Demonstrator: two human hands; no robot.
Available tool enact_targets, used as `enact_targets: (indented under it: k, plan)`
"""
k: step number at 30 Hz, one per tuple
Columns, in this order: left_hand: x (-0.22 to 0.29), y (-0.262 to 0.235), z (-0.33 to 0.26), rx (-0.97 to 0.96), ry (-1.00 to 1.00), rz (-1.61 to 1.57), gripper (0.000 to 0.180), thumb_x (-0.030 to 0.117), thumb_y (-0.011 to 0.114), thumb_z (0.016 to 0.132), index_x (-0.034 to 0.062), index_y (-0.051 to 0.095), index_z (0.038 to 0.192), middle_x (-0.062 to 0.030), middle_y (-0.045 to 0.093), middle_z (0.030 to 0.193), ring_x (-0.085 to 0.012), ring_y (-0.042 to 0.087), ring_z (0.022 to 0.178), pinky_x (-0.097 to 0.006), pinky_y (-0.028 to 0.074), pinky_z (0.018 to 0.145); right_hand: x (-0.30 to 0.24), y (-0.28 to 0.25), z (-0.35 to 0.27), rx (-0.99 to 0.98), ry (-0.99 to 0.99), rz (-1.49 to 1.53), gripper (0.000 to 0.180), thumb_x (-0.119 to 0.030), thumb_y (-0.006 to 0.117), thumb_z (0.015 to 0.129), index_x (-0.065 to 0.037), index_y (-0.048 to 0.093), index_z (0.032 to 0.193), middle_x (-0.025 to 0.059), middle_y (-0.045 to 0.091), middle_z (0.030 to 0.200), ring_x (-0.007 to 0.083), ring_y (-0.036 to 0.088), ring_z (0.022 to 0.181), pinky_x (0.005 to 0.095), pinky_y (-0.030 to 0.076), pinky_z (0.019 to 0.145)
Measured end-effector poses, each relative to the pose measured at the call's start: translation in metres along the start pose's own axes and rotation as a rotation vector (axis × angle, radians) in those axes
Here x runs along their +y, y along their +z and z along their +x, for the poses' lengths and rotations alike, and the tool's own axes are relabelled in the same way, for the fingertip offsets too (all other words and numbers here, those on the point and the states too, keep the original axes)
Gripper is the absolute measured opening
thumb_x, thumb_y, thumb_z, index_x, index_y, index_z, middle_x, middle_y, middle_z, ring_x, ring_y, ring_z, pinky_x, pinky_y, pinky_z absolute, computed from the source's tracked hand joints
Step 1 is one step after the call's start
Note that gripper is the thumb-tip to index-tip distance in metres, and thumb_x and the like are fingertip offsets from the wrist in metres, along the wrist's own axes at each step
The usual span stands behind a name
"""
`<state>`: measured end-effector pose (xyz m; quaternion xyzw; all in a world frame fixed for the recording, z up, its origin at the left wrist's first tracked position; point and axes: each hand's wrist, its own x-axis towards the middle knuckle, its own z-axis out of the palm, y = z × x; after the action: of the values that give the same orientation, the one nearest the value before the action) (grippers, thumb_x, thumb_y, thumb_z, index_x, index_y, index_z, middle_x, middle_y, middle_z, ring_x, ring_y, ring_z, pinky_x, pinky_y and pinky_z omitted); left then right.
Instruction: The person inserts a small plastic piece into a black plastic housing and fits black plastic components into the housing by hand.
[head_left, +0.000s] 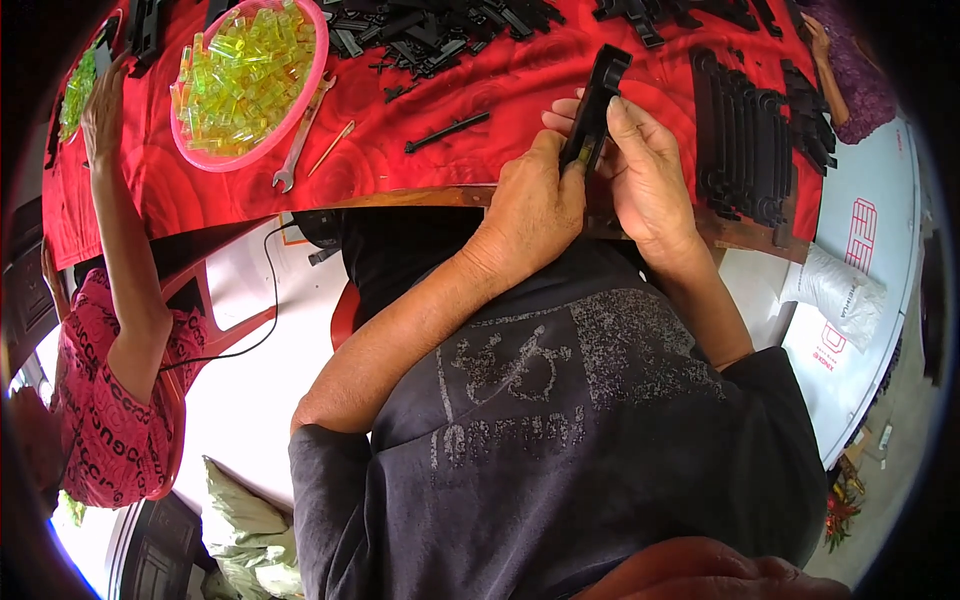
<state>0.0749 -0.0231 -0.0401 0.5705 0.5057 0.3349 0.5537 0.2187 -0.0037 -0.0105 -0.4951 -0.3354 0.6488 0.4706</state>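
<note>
A long black plastic part (592, 112) with a curved, hook-like end is held up over the table's near edge. My left hand (538, 205) grips its lower end, thumb pressed along it. Around the other side, my right hand (652, 170) holds it too, with its thumb against the part's edge. A small yellow-green spot shows in the part near my left thumb. Some fingertips are hidden behind the part. Left of my hands, a thin black rod-like piece (447, 132) lies on the red cloth (400, 175).
A pink basket (322, 50) holds many clear yellow-green pieces. Beside it lie a wrench (303, 137) and a thin stick (331, 148). Black parts (420, 35) are heaped at the back; similar ones (745, 140) stand lined up at right. Other people sit at left (125, 390) and far right (855, 65).
</note>
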Motion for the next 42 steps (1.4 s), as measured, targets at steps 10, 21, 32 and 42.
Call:
enact_targets:
  k: [10, 21, 32, 42]
  plan:
    - [0.015, -0.004, 0.014, 0.066, 0.014, 0.107, 0.026, 0.022, 0.059, 0.094, -0.0037, 0.063, 0.089, -0.0281, 0.063, 0.071, -0.0479, 0.064, 0.074, -0.055, 0.05, 0.067, 0.002, 0.003, -0.001, 0.039, -0.109, -0.047, 0.027, -0.024, 0.053, 0.105, -0.001, 0.067, 0.11, 0.005, 0.073, 0.105, 0.0021, 0.056, 0.078, 0.0203, 0.039, 0.065]
    - [0.017, -0.006, 0.001, 0.039, -0.059, 0.017, 0.025, 0.023, 0.061, 0.094, -0.0028, 0.061, 0.095, -0.0258, 0.063, 0.068, -0.045, 0.066, 0.071, -0.052, 0.05, 0.063, -0.001, -0.003, 0.002, 0.042, -0.066, 0.013, 0.031, -0.027, 0.052, 0.106, 0.001, 0.063, 0.113, 0.0125, 0.071, 0.111, 0.0197, 0.069, 0.103, 0.0305, 0.054, 0.09]
    - [0.013, -0.011, -0.016, -0.114, -0.035, 0.157, 0.045, 0.032, 0.073, 0.09, -0.0041, 0.061, 0.114, -0.0178, 0.065, 0.073, -0.028, 0.065, 0.062, -0.038, 0.05, 0.059, 0.001, -0.022, 0.011, 0.112, -0.051, 0.033, 0.033, -0.031, 0.051, 0.106, -0.001, 0.062, 0.115, 0.016, 0.07, 0.114, 0.0273, 0.071, 0.103, 0.0354, 0.06, 0.084]
    - [0.01, -0.009, -0.013, -0.04, 0.055, 0.194, 0.047, 0.033, 0.075, 0.086, -0.004, 0.055, 0.105, -0.0215, 0.065, 0.071, -0.0416, 0.068, 0.071, -0.049, 0.053, 0.063, 0.004, -0.004, -0.002, 0.057, 0.073, 0.119, 0.034, -0.03, 0.055, 0.104, 0.0, 0.06, 0.118, 0.0137, 0.069, 0.115, 0.0218, 0.068, 0.107, 0.035, 0.057, 0.09]
